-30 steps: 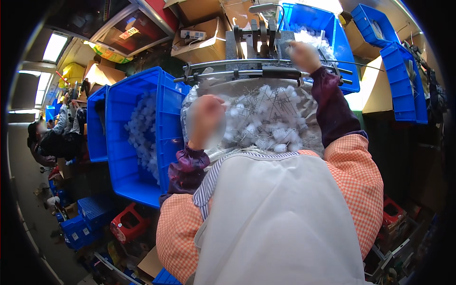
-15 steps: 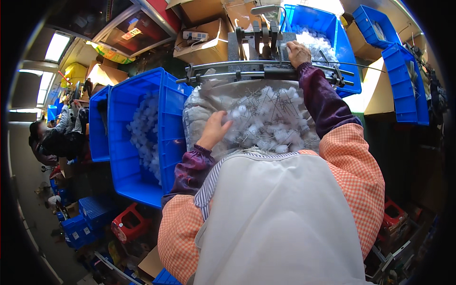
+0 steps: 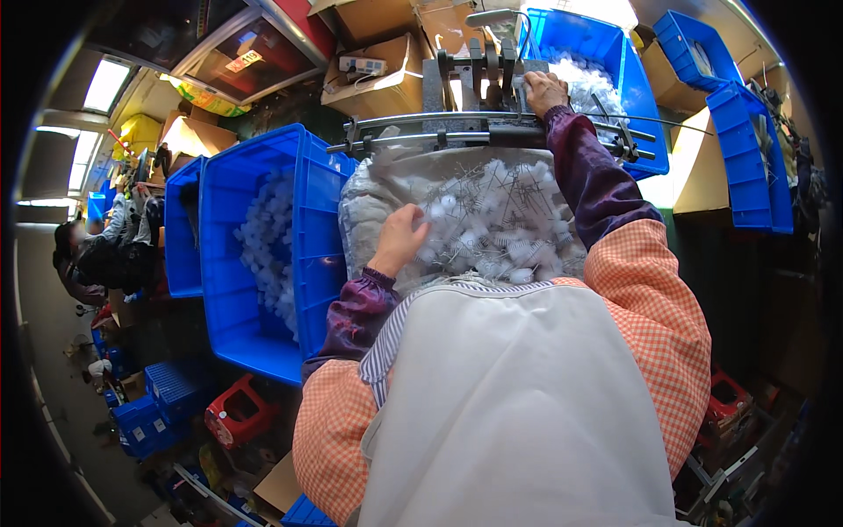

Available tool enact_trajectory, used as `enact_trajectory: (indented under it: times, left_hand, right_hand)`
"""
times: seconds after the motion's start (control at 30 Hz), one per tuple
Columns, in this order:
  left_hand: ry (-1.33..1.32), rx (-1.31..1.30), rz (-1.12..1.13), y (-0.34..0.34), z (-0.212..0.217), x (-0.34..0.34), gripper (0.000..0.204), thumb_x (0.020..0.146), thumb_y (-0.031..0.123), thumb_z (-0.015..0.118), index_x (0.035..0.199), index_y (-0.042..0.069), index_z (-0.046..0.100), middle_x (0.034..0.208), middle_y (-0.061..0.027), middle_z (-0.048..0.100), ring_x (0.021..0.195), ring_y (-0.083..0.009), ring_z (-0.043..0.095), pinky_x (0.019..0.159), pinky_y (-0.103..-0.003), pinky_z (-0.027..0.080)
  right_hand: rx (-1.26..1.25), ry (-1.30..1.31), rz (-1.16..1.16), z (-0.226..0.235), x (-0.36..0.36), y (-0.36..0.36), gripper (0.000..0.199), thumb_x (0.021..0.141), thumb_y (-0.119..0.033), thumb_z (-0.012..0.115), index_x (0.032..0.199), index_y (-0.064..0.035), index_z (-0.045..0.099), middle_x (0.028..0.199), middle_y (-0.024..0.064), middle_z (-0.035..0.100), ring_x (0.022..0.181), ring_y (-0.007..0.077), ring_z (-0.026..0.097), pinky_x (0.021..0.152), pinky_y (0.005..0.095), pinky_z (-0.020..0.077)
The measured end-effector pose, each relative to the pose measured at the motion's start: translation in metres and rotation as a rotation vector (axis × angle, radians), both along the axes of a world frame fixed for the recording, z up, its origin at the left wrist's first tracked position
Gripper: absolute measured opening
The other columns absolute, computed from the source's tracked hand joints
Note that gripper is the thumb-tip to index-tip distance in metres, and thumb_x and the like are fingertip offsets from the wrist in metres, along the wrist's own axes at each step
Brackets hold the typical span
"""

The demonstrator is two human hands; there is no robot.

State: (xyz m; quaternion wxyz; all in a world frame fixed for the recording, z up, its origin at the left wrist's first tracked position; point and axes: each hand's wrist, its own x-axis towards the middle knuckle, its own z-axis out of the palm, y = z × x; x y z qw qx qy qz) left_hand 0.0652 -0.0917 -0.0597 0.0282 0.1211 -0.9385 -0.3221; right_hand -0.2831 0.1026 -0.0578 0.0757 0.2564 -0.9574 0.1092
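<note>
My left hand (image 3: 401, 239) hovers at the left edge of a pile of white plastic pieces and thin metal pins (image 3: 492, 220). Its thumb and fingers are a little apart, and nothing shows between them. The pile rests on a pale grey cloth (image 3: 364, 198). Farther off, my right hand (image 3: 546, 93) lies at the right side of a dark metal bench machine (image 3: 479, 79), fingers curled down. Whatever these fingers grip is hidden beneath them. Between the machine and the pile run metal rods (image 3: 421, 140).
Left of the cloth stands a large blue bin (image 3: 250, 329) with white pieces inside. Another blue bin (image 3: 549, 31) with white pieces is behind the machine. Cardboard boxes (image 3: 386, 88) stand at the back. A red stool (image 3: 237, 413) is low left; a person (image 3: 114, 255) sits far left.
My right hand has shifted slightly left at the machine, and its forearm has swung a little left too. My left hand has barely moved.
</note>
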Motion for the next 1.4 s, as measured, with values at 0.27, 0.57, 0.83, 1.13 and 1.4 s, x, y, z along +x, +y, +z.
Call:
enact_trajectory:
  times: [0.27, 0.57, 0.83, 1.13, 1.4]
  left_hand:
    - [-0.01, -0.004, 0.001, 0.003, 0.005, -0.003, 0.026, 0.073, 0.014, 0.061, 0.096, 0.002, 0.056, 0.089, -0.0177, 0.061, 0.082, -0.0316, 0.06, 0.071, -0.038, 0.047]
    - [0.057, -0.071, 0.019, 0.004, 0.035, -0.003, 0.022, 0.077, 0.01, 0.054, 0.098, 0.008, 0.057, 0.091, -0.0149, 0.059, 0.081, -0.0314, 0.058, 0.071, -0.038, 0.045]
    - [0.138, -0.021, 0.034, 0.014, 0.058, -0.012, 0.018, 0.08, 0.01, 0.054, 0.097, 0.007, 0.058, 0.083, -0.0148, 0.056, 0.079, -0.0333, 0.056, 0.067, -0.04, 0.044]
    - [0.302, 0.13, 0.174, 0.006, 0.084, -0.013, 0.013, 0.084, 0.008, 0.055, 0.095, 0.002, 0.057, 0.077, -0.0108, 0.06, 0.063, -0.0183, 0.058, 0.057, -0.03, 0.044]
    - [0.333, 0.631, 0.127, 0.02, 0.08, -0.023, 0.012, 0.088, 0.009, 0.054, 0.094, -0.001, 0.056, 0.081, -0.0061, 0.062, 0.072, -0.0118, 0.062, 0.064, -0.023, 0.05]
  right_hand:
    - [0.08, -0.104, -0.18, 0.006, -0.003, 0.0, 0.031, 0.083, -0.034, 0.05, 0.109, -0.0214, 0.058, 0.116, 0.001, 0.057, 0.113, 0.0247, 0.046, 0.095, 0.0466, 0.0265]
    - [0.019, -0.028, -0.19, 0.007, 0.019, 0.007, 0.034, 0.079, -0.036, 0.051, 0.104, -0.0144, 0.062, 0.114, 0.0076, 0.05, 0.115, 0.0274, 0.036, 0.097, 0.0449, 0.0227]
    - [0.045, 0.041, -0.133, -0.001, 0.038, -0.045, 0.029, 0.079, -0.027, 0.05, 0.102, -0.0131, 0.061, 0.11, 0.0092, 0.051, 0.112, 0.0273, 0.037, 0.096, 0.0463, 0.0201]
    - [0.076, -0.024, -0.138, 0.012, 0.03, -0.011, 0.031, 0.079, -0.028, 0.05, 0.103, -0.0114, 0.06, 0.11, 0.009, 0.052, 0.111, 0.0262, 0.044, 0.095, 0.0453, 0.0256]
    - [0.172, -0.056, -0.123, 0.012, -0.015, 0.027, 0.027, 0.08, -0.019, 0.048, 0.104, -0.0097, 0.054, 0.103, 0.0145, 0.06, 0.096, 0.031, 0.059, 0.084, 0.0438, 0.0433]
